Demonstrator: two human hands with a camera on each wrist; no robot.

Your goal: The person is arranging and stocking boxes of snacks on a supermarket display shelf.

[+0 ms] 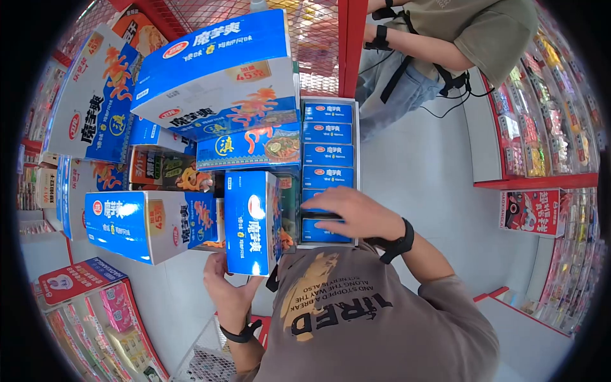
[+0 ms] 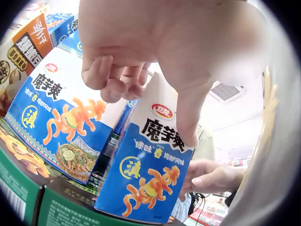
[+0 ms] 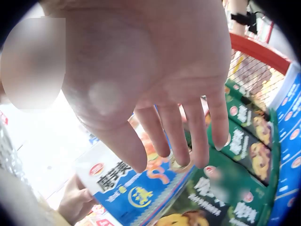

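A tall blue-and-white snack box (image 1: pixel 251 223) stands at the near edge of the stack. My left hand (image 1: pixel 232 293) holds it from the near side; in the left wrist view the thumb of this hand (image 2: pixel 136 42) lies along one edge of the box (image 2: pixel 146 165), the fingers curled at its other side. My right hand (image 1: pixel 363 216) is over the near end of a row of blue boxes (image 1: pixel 328 153), fingers extended and holding nothing. The right wrist view shows that hand (image 3: pixel 155 80) above green boxes (image 3: pixel 240 141); whether it touches any is unclear.
More large blue-and-white boxes (image 1: pixel 216 70) are stacked at the left and far side, beside a red-framed mesh rack (image 1: pixel 312 38). Another person (image 1: pixel 445 51) stands at the far right. Snack shelves (image 1: pixel 547 121) line the right; a lower display (image 1: pixel 102 318) is at near left.
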